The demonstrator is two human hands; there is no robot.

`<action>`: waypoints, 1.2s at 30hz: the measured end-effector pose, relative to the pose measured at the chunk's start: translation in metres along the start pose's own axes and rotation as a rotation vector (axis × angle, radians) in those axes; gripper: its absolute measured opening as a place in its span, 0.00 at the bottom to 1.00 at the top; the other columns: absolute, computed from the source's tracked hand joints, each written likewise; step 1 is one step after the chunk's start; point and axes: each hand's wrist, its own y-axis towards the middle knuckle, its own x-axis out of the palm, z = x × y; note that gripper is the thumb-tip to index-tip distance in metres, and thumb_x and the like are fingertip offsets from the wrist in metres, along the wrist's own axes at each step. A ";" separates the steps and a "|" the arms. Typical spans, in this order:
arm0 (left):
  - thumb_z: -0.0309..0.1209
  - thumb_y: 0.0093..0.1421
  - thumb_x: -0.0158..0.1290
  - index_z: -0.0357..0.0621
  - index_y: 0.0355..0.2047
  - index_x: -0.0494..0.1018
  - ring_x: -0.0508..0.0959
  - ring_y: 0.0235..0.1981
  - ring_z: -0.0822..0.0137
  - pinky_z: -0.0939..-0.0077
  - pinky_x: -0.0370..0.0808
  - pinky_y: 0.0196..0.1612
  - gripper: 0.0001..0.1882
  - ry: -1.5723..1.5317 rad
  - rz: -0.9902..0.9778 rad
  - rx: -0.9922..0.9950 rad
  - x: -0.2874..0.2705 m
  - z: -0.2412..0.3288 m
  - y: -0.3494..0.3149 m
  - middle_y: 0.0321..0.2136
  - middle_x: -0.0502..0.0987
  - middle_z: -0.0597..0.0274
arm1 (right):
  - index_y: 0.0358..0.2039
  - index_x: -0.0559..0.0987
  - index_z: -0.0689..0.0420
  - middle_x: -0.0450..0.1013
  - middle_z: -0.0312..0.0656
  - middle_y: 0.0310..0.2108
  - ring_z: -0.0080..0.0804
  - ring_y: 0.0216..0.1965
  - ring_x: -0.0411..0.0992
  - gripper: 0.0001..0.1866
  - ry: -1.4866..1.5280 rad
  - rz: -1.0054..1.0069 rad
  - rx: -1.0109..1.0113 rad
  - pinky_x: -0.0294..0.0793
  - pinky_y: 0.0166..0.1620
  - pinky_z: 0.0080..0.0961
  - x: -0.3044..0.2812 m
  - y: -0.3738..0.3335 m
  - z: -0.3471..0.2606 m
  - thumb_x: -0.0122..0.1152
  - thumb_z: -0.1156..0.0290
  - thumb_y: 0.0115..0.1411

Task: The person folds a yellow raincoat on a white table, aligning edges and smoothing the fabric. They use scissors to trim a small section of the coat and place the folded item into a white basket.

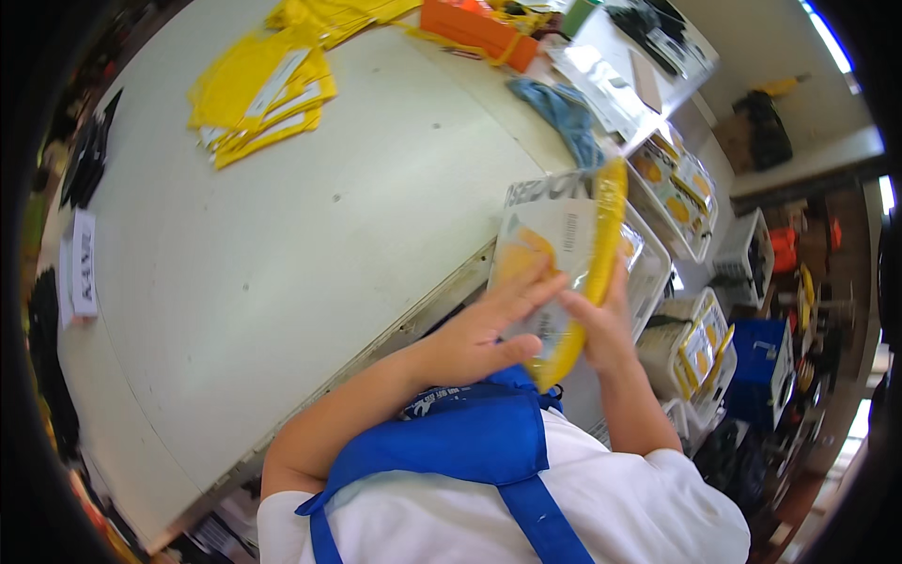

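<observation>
A clear plastic packet (575,221) with a white printed card front and folded yellow contents is tilted up in front of my body, past the table's edge. My right hand (606,320) grips it by the yellow right side, thumb on the front and the other fingers mostly hidden behind. Against the card's face lies my left hand (503,324), its fingers stretched out and slightly blurred, the thumb apart below. That hand touches the packet without being wrapped round it.
Several flat yellow packets (268,94) lie at the table's (310,216) far side. An orange box (474,33) and a blue-grey cloth (564,117) rest at its far right end. White crates (681,221) of similar packets and a blue bin (752,367) stand to the right.
</observation>
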 end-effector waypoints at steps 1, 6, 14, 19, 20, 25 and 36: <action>0.52 0.62 0.44 0.48 0.64 0.53 0.48 0.67 0.52 0.61 0.50 0.64 0.36 -0.058 -0.104 -0.032 0.014 -0.004 0.015 0.66 0.46 0.45 | 0.60 0.54 0.59 0.66 0.49 0.50 0.38 0.50 0.69 0.39 0.042 0.169 0.093 0.72 0.50 0.31 -0.033 -0.006 0.007 0.62 0.75 0.50; 0.41 0.61 0.51 0.47 0.63 0.56 0.58 0.62 0.57 0.65 0.61 0.60 0.33 -0.189 -0.487 -0.317 0.053 -0.034 0.030 0.64 0.51 0.52 | 0.50 0.64 0.64 0.71 0.45 0.42 0.31 0.40 0.73 0.23 0.470 0.515 0.158 0.75 0.43 0.27 -0.176 -0.063 0.064 0.57 0.75 0.54; 0.31 0.60 0.52 0.45 0.60 0.60 0.67 0.54 0.64 0.71 0.68 0.54 0.28 -0.113 -0.282 -0.793 0.039 -0.099 0.015 0.56 0.61 0.56 | 0.53 0.61 0.63 0.69 0.45 0.44 0.34 0.41 0.72 0.28 0.256 0.639 0.211 0.74 0.44 0.27 -0.250 0.019 0.233 0.60 0.78 0.53; 0.33 0.60 0.53 0.45 0.58 0.63 0.70 0.50 0.63 0.73 0.71 0.49 0.26 -0.165 -0.001 -0.903 0.031 -0.122 -0.007 0.53 0.65 0.54 | 0.61 0.55 0.55 0.68 0.46 0.48 0.40 0.43 0.72 0.39 0.247 0.569 0.536 0.75 0.41 0.35 -0.282 0.108 0.282 0.64 0.69 0.53; 0.32 0.60 0.53 0.46 0.58 0.63 0.70 0.50 0.64 0.73 0.71 0.49 0.26 -0.151 0.032 -0.920 0.030 -0.122 -0.009 0.53 0.65 0.54 | 0.63 0.53 0.53 0.68 0.47 0.49 0.41 0.44 0.71 0.41 0.132 0.613 0.669 0.76 0.40 0.38 -0.279 0.122 0.282 0.65 0.67 0.53; 0.31 0.60 0.53 0.44 0.58 0.63 0.71 0.50 0.65 0.73 0.71 0.49 0.25 -0.150 0.208 -0.992 0.024 -0.127 -0.033 0.53 0.66 0.55 | 0.65 0.52 0.47 0.65 0.47 0.52 0.43 0.45 0.69 0.44 -0.209 0.406 0.838 0.73 0.40 0.47 -0.281 0.153 0.332 0.67 0.60 0.51; 0.29 0.60 0.52 0.39 0.53 0.67 0.75 0.45 0.68 0.75 0.71 0.49 0.20 -0.209 0.971 -0.954 0.079 -0.112 -0.223 0.47 0.74 0.55 | 0.55 0.66 0.48 0.71 0.31 0.37 0.24 0.36 0.68 0.25 -0.248 -0.398 0.793 0.69 0.37 0.28 -0.111 0.124 0.361 0.57 0.65 0.55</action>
